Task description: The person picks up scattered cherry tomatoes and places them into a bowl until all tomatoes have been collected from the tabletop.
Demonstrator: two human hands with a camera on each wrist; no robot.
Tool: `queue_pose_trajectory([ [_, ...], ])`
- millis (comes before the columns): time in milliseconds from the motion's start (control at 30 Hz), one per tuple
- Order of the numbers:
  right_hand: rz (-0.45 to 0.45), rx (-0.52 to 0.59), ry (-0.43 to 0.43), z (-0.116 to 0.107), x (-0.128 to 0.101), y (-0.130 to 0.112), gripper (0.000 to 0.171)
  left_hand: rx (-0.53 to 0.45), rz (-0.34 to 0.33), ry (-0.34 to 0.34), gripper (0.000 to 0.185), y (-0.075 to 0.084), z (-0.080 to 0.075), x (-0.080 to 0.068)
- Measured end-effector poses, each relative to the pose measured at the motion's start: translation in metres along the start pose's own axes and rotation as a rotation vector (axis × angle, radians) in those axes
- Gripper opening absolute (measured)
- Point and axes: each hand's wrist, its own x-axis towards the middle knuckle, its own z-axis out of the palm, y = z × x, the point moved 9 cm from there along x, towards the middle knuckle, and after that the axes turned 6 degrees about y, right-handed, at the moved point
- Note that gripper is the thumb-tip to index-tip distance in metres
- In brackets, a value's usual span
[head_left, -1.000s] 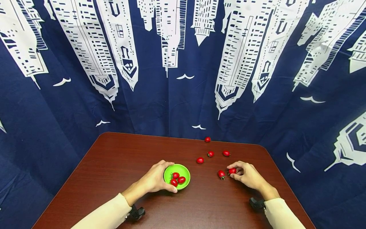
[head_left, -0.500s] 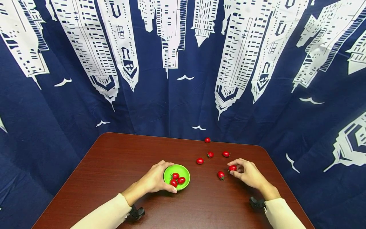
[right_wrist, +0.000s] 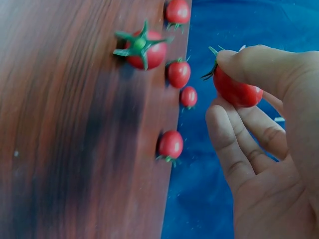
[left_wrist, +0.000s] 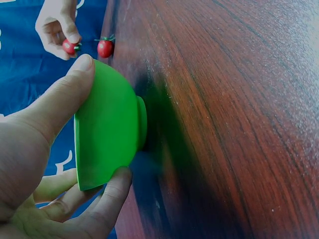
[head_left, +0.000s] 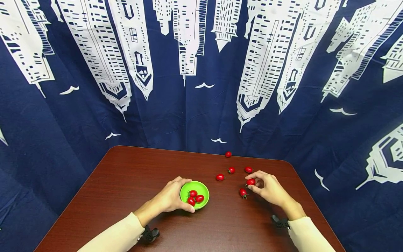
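Note:
A green bowl [head_left: 203, 190] with three cherry tomatoes [head_left: 199, 198] inside stands on the table left of centre. My left hand [head_left: 172, 196] grips it by the side, thumb near the front rim and fingers round the back; in the left wrist view the bowl [left_wrist: 107, 124] shows side-on with its foot ring. Off to the right, my right hand [head_left: 270, 188] pinches one cherry tomato [head_left: 251, 182] between thumb and fingers. That tomato [right_wrist: 237, 88] has a green stem and appears raised off the wood in the right wrist view. Just below it lies another cherry tomato [head_left: 243, 193].
Several more cherry tomatoes lie farther back: one near the right hand [head_left: 248, 169], one left of it [head_left: 231, 170], one nearer the bowl [head_left: 220, 177], and one at the back edge [head_left: 228, 154]. A blue printed curtain [head_left: 185, 115] hangs behind the brown table [head_left: 135, 164].
My right hand has lifted the pinched tomato and shifted it slightly left and toward the back. The left hand and the bowl have stayed in place.

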Motion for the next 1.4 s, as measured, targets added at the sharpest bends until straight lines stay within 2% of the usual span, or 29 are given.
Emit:
queue_pose_trajectory([
  [500,-0.069,-0.026,-0.018,0.014,0.014,-0.042,0.035,-0.006,-0.004,-0.009,0.11,0.0,-0.001,-0.001],
  [1400,-0.204,0.081,-0.069,0.049,0.028,-0.097,0.038,0.0,-0.008,-0.014,0.109,-0.002,0.001,0.0],
])
